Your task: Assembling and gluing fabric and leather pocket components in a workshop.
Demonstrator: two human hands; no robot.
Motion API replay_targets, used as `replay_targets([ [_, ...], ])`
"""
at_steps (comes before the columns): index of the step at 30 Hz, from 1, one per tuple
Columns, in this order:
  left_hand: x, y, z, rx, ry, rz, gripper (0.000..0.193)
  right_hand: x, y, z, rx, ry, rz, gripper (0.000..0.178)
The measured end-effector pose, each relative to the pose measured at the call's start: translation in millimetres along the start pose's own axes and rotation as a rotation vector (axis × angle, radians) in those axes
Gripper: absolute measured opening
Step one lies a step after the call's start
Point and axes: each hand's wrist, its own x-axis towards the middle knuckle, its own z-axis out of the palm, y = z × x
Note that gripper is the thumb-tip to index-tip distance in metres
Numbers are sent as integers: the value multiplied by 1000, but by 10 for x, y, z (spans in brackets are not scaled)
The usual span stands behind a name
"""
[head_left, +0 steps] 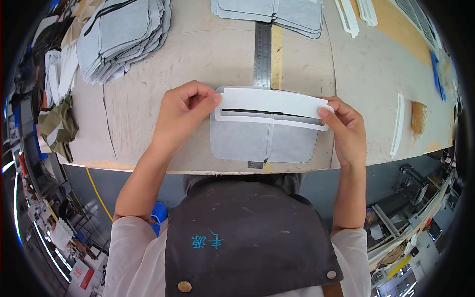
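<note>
A white slotted strip (277,101) lies across the upper part of a grey rounded panel (242,141) on the table. Its long narrow opening shows the grey panel and a dark line beneath. My left hand (185,111) pinches the strip's left end between thumb and fingers. At the right end, my right hand (346,126) grips it the same way, thumb on top. Under the panel runs a metal ruler (262,54), whose ends show above and below it.
A tall stack of grey panels (123,34) stands at the far left, and a smaller stack (297,12) at the back middle. White strips (349,17) lie at the back right. One more white strip (397,126) and a tan block (419,118) are at the right.
</note>
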Motion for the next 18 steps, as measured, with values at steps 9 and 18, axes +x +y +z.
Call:
replay_targets([
  [9,76,-19,36,407,117,228,13,-24,58,48,-52,104,-51,9],
  [18,98,-37,24,545,114,299,10,-57,95,80,-89,152,-57,11],
])
